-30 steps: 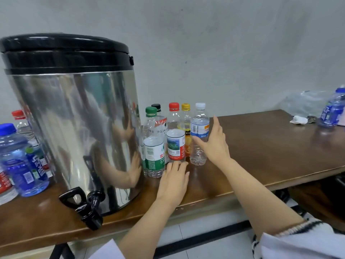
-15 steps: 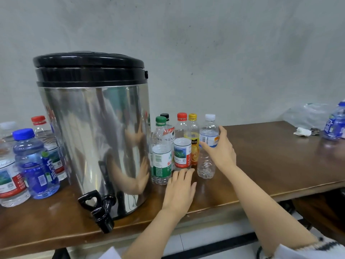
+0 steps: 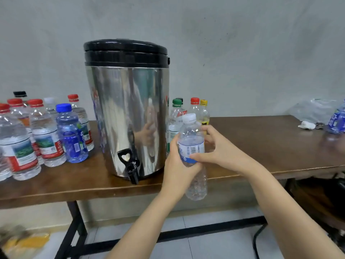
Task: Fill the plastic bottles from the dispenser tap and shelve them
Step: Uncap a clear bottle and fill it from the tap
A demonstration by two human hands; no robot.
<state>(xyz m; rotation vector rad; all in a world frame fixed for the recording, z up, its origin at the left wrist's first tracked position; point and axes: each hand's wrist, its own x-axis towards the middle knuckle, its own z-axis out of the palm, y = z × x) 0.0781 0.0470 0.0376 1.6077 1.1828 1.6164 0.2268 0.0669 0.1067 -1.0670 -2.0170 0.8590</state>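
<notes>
A steel dispenser (image 3: 128, 113) with a black lid stands on the brown table (image 3: 270, 146); its black tap (image 3: 130, 165) hangs over the front edge. I hold a clear empty bottle with a white cap (image 3: 192, 144) in the air, in front of the table edge and right of the tap. My left hand (image 3: 179, 171) wraps its lower left side. My right hand (image 3: 218, 148) grips its label from the right. Behind it stand several empty bottles: one with a green cap (image 3: 176, 116), one with a red cap (image 3: 194, 107), one with a yellow cap (image 3: 203, 111).
Several filled bottles stand left of the dispenser, among them a blue one (image 3: 71, 135) and red-capped ones (image 3: 44, 135). At the far right lie a blue bottle (image 3: 337, 122), a clear plastic bag (image 3: 313, 111) and a crumpled tissue (image 3: 306, 125). A black frame runs under the table.
My right hand closed on the white-capped bottle and lifted it off the table toward me. My left hand left the table top and took hold of it too. The view shifted left.
</notes>
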